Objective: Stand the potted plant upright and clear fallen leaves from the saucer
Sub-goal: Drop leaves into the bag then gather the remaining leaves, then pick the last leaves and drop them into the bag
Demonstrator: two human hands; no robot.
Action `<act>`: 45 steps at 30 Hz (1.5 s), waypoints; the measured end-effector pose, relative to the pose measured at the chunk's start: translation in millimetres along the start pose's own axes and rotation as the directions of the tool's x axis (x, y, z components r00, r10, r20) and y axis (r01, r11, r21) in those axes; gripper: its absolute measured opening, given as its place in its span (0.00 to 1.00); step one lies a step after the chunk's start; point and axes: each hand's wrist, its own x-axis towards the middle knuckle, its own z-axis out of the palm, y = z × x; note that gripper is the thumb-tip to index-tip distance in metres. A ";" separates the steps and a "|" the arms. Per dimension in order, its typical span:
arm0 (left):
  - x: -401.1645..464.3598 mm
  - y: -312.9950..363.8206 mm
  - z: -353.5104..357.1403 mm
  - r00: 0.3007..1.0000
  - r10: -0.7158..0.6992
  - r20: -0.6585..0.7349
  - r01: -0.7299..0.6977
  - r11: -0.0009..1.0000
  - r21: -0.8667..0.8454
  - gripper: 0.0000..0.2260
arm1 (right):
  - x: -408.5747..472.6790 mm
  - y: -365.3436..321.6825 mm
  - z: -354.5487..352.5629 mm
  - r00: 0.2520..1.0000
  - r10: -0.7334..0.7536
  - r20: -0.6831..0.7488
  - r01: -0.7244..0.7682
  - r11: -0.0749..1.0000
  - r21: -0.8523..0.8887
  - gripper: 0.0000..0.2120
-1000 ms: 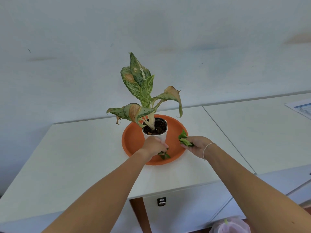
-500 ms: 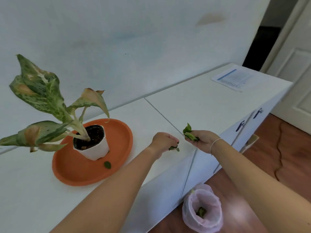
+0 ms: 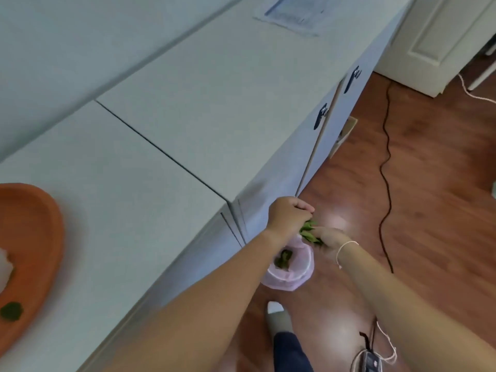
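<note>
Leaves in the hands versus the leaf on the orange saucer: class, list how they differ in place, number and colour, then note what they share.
1. The leaves in the hands are held over the pink-lined bin on the floor; the leaf on the saucer lies on the orange saucer on the counter.
2. The held ones form a bunch; the saucer leaf lies alone.
3. The bunch looks brighter green; the single leaf darker.

Both are green fallen leaves.
</note>
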 end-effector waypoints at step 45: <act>34.1 -73.0 -4.5 0.944 -0.294 0.148 0.312 0.944 -0.112 0.18 | 34.9 30.4 4.1 0.996 -0.053 -0.065 0.061 0.991 0.116 0.22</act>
